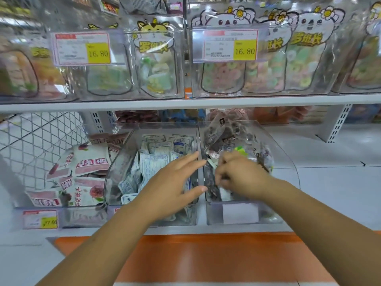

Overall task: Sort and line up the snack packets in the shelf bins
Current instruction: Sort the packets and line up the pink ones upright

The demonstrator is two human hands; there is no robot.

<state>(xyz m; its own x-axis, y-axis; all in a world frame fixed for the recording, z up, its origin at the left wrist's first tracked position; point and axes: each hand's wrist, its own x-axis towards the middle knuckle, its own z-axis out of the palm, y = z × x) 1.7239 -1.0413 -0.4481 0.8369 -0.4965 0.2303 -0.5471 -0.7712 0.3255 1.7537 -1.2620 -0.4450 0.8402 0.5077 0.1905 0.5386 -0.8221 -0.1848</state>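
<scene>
inside the clear plastic middle bin (115, 172), the left hand (175, 180) lies flat, fingers straight, on white-and-blue snack packets (152, 162). just right of that bin, the right hand (237, 174) curls into dark purple snack packets (222, 137), seemingly pinching one through the blur.

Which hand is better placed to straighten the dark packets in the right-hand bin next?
Probably the right hand: it is inside the right bin, fingers curled among the dark packets. The left hand lies open over the white packets in the middle bin, across the divider.
</scene>
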